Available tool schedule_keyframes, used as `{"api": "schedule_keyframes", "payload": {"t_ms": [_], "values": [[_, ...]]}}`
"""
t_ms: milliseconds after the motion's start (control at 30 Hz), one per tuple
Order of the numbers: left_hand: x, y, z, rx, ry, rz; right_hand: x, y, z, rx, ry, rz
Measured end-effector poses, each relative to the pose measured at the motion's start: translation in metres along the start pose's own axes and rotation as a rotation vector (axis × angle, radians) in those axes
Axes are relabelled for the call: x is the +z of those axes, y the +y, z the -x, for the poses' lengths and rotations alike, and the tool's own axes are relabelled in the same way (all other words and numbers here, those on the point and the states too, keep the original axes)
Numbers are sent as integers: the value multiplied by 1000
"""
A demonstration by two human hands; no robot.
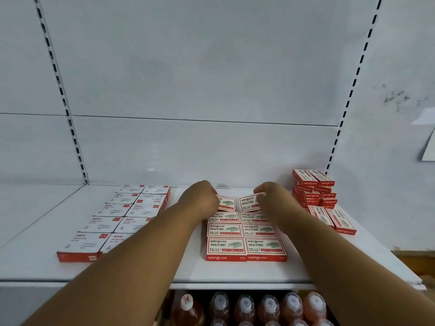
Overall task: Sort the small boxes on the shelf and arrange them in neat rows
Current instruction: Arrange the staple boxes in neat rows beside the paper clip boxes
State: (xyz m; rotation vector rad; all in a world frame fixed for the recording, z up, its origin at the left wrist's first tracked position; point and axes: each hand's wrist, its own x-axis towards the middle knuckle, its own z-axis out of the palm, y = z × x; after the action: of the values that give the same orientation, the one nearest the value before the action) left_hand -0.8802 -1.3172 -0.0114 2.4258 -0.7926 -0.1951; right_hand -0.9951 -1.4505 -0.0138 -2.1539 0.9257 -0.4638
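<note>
On the white shelf (pixel 188 271) lie red-and-white staple boxes (pixel 244 241) in two neat columns at the middle. At the back of those columns my left hand (pixel 200 201) grips one tilted staple box (pixel 227 203). Beside it, my right hand (pixel 270 198) grips another tilted staple box (pixel 248 203). Both boxes are slightly raised and angled, apart from each other. To the left, white paper-clip boxes with red labels (pixel 122 215) lie in two columns; my left forearm crosses over their near right corner.
A loose stack of red staple boxes (pixel 314 189) stands at the back right, with two more boxes (pixel 332 218) lying in front of it. Bottles with white caps (pixel 268 307) fill the shelf below. White back panel with slotted uprights (pixel 70 118) behind.
</note>
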Motion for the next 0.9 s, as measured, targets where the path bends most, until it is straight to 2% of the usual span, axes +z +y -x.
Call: {"api": "schedule_keyframes", "payload": {"t_ms": [200,533,767,833,900], "values": [[5,-5,-5,42,13,-144,0,-4,4,-90,-60,349],[13,-5,-5,119,32,-189,-1,5,-6,-123,-32,291],[12,-2,0,131,21,-244,3,3,-3,-169,-63,409],[12,0,5,151,69,-318,3,3,-2,-165,-55,447],[10,6,10,205,132,-392,2,4,-1,-165,21,482]]}}
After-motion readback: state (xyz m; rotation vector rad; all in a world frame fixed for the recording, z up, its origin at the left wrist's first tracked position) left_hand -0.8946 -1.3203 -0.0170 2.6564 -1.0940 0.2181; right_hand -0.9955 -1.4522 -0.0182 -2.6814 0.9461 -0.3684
